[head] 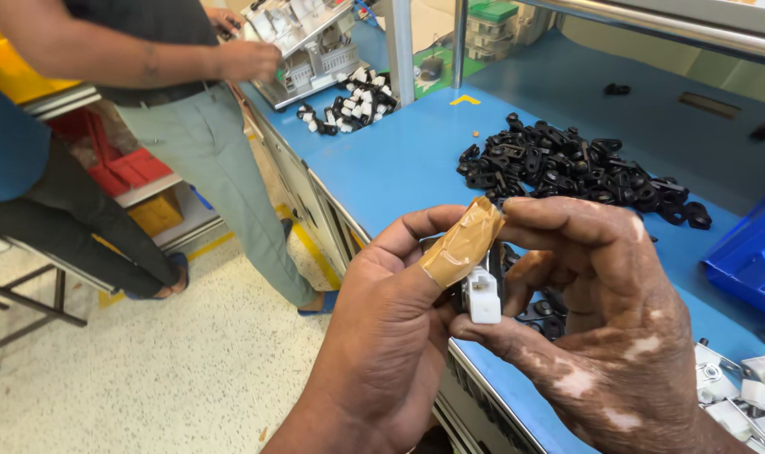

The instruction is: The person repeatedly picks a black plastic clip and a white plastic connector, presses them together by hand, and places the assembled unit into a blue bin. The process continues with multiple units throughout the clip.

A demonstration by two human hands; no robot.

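Note:
My left hand point(382, 336) and my right hand point(605, 328) meet in front of me over the edge of a blue workbench point(399, 160). Between their fingertips they pinch a small white and black plastic part point(483, 296). The left thumb is wrapped in tan tape point(462, 242) and presses on top of the part. My right index finger lies across the top and its thumb supports the part from below. A pile of black plastic clips point(575, 168) lies on the bench just beyond my hands.
A blue bin point(748, 256) stands at the right edge, with white and metal parts point(743, 391) in front of it. Farther along the bench another person's hand point(248, 60) holds a grey tray point(311, 46) beside a small heap of black and white pieces point(353, 101). A second person sits at the left.

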